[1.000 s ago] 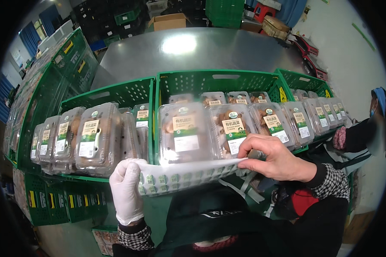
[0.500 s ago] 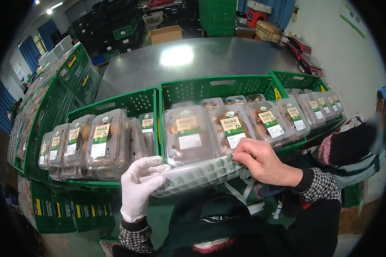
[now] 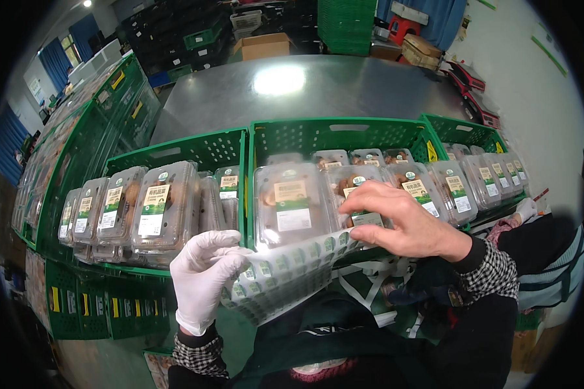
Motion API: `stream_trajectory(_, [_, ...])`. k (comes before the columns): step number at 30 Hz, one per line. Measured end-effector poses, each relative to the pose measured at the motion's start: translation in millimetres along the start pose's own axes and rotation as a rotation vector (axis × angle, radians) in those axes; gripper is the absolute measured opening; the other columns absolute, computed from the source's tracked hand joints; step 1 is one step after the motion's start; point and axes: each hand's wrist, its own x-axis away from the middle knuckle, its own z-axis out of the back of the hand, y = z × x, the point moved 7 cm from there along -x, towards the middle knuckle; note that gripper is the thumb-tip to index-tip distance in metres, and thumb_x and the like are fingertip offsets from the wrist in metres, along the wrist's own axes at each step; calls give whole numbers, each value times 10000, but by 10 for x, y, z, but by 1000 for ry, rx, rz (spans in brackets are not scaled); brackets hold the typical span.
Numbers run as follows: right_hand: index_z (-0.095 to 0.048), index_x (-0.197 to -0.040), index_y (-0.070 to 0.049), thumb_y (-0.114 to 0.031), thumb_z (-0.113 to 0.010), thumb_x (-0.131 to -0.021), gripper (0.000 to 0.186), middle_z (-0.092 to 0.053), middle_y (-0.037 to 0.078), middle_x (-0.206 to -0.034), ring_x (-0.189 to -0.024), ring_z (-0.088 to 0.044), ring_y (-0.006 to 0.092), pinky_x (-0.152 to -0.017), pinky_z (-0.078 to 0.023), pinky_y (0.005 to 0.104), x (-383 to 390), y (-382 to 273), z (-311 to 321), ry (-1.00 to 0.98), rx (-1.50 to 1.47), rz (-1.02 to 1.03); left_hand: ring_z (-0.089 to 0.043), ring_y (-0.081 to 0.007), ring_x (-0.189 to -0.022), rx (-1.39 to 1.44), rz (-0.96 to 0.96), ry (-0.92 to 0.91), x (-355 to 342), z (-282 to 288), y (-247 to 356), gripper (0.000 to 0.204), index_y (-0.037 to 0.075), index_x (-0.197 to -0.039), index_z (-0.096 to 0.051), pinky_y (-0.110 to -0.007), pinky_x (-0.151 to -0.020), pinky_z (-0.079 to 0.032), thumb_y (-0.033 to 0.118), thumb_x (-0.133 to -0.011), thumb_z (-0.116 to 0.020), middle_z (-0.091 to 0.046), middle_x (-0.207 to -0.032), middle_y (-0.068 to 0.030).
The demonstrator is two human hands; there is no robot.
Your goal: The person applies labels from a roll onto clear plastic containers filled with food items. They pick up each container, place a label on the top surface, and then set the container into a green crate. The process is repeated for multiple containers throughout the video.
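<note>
A white sheet of small round green stickers [image 3: 285, 272] slants in front of the middle crate. My left hand [image 3: 204, 275], in a white glove, pinches its left end between thumb and fingers. My bare right hand [image 3: 405, 223] is at the sheet's upper right corner, thumb beside the edge and fingers curved apart from it. Whether a sticker clings to a fingertip cannot be made out. Just behind the sheet leans a clear plastic clamshell box [image 3: 292, 223] with a label, brown produce inside. Another labelled clamshell box [image 3: 370, 220] is partly hidden by my right hand.
Green crates [image 3: 344, 126] of similar boxes stand along the metal table [image 3: 220, 91]. More filled crates are stacked at the left [image 3: 78, 155]. Red-framed scales [image 3: 477, 97] sit at the far right. Beside me on the right, another person's gloved hand [image 3: 525, 209] is near the right crate.
My right hand's fingers have opened from a pinch at the sheet's edge and lifted. The sheet now tilts, its right end higher, showing more stickers. The view has shifted slightly.
</note>
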Motion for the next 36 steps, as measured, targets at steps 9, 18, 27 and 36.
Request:
stream_trajectory(9, [-622, -859, -43, -29, -686, -762, 117, -563, 34, -785, -709, -538, 196, -810, -387, 363, -115, -269, -51, -25, 454, 527, -667, -132, -758, 9, 120, 114, -107, 76, -122, 257, -64, -1023, -618, -212, -669, -521, -69, -777, -693, -700, -872, -135])
stream_trajectory(18, [-649, -807, -7, -121, -698, -826, 125, -567, -1, -660, -515, -498, 90, -466, -384, 234, -1025, 1496, 493, 294, -447, -673, -580, -118, -570, -320, 15, 511, 447, 829, 148, 140, -11, -797, -554, -217, -535, -456, -78, -686, -608, -615, -709, -83])
stream_trajectory(27, [-573, -600, -19, -99, -674, -799, 237, -502, 51, -518, -396, -420, 130, -357, -275, 306, -724, 3631, -398, 123, -364, -1264, -475, -162, -648, -693, 167, 659, 769, 1031, 362, 116, 13, -757, -538, -324, -564, -413, 13, -713, -645, -494, -747, -49])
stream_trajectory(36, [-657, -740, 84, -182, -741, -781, 282, -641, 145, -660, -545, -601, 221, -525, -479, 378, -562, 4234, -771, 71, -82, -1099, -482, -187, -676, -765, 147, 727, 892, 1146, 343, 96, 24, -755, -543, -342, -583, -396, 13, -737, -636, -489, -794, -72])
